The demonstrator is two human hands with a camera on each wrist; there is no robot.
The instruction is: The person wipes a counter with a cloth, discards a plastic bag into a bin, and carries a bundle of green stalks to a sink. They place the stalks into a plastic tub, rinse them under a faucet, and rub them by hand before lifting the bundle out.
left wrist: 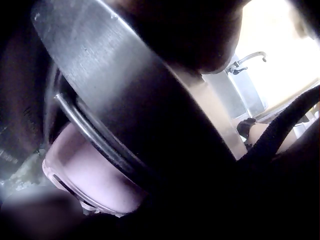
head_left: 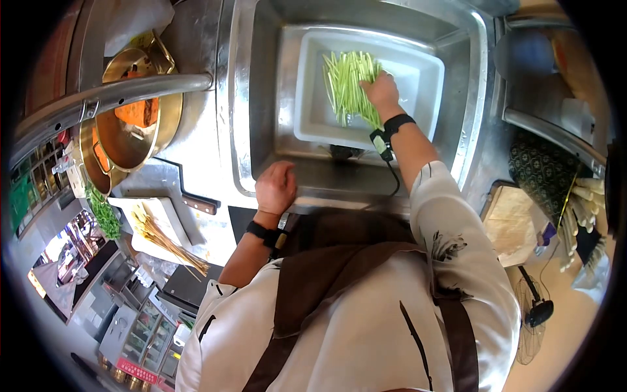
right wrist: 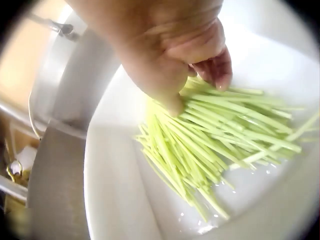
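In the head view, a bundle of thin, cut, pale-green vegetable stalks (head_left: pixel 349 85) lies in a white plastic tub (head_left: pixel 304 98) inside a steel sink (head_left: pixel 264 85). My right hand (head_left: pixel 383 90) grips the bundle near the tub's middle. From the right wrist, the thumb and fingers of this hand (right wrist: pixel 172 45) close round the gathered end of the stalks (right wrist: pixel 200 140), whose other ends fan out over the wet tub bottom. The left hand (head_left: pixel 275 187) is at the sink's front left edge, fingers loosely curled, holding nothing visible. Its own wrist view is mostly dark.
Left of the sink are brass-coloured pots (head_left: pixel 130 144) with orange pieces inside, and a knife (head_left: pixel 196 204). A white board (head_left: pixel 173 225) holds a yellowish bunch of stalks (head_left: pixel 160 235). A wooden board (head_left: pixel 513 219) lies at the right. Metal rails (head_left: pixel 150 85) run along both sides.
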